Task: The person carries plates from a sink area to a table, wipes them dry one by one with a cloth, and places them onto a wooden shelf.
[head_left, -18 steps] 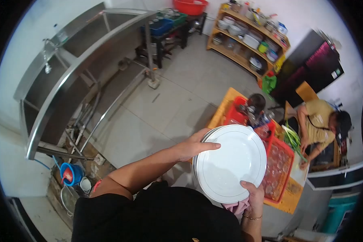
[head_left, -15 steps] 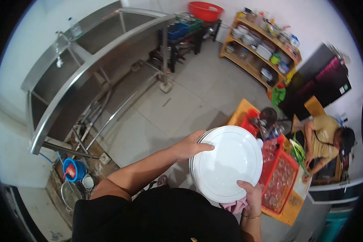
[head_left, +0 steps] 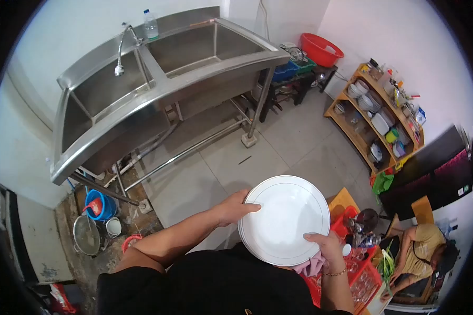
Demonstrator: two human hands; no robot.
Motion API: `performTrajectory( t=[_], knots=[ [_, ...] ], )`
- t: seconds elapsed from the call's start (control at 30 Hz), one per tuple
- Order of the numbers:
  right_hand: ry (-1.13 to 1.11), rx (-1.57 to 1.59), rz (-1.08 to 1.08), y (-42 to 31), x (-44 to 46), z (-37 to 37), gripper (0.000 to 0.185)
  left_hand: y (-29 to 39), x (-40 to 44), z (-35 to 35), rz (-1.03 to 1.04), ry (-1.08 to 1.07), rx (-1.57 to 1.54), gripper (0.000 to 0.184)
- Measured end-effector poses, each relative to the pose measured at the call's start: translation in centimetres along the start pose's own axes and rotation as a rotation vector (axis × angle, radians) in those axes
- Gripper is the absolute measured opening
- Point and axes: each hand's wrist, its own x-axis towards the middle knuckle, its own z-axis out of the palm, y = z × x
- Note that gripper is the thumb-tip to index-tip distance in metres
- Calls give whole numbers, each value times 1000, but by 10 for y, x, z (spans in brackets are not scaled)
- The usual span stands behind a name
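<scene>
A stack of white plates (head_left: 284, 218) with thin rim lines is held in front of my body. My left hand (head_left: 235, 208) grips its left edge, thumb on top and fingers hidden underneath. On the lower right edge, my right hand (head_left: 328, 247) holds the stack with its thumb over the rim. A pink cloth (head_left: 311, 265) hangs by my right hand, below the plates. How many plates are stacked cannot be made out.
A steel double sink (head_left: 165, 84) stands ahead on the left. To the right, a table holds red baskets (head_left: 365, 283) of glasses, where a person (head_left: 423, 247) handles green onions (head_left: 386, 265). Beyond are a wooden shelf (head_left: 347, 113) and a dark fridge (head_left: 431, 176). Buckets (head_left: 101, 205) sit lower left.
My view has swung left, so the sink shows more fully and the table sits farther toward the lower right. The plates stay in both hands and appear more level.
</scene>
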Motion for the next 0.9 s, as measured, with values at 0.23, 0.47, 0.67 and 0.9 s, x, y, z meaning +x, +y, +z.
performTrajectory(
  t=[0.23,0.47,0.67,0.9],
  knots=[
    [-103,-175,-31,-88,63,32,40,25,44,-47,147,95,-95,56],
    [-120,-368,-232,-189,143,99,39,151,71,-127,382,109,-113,39],
    [-127,-356,-395,-289,215,195,40,263,106,-235,303,139,-37,42],
    [-101,-594,-621,-398,288,284,35,352,161,-356,206,204,16,42]
  ],
)
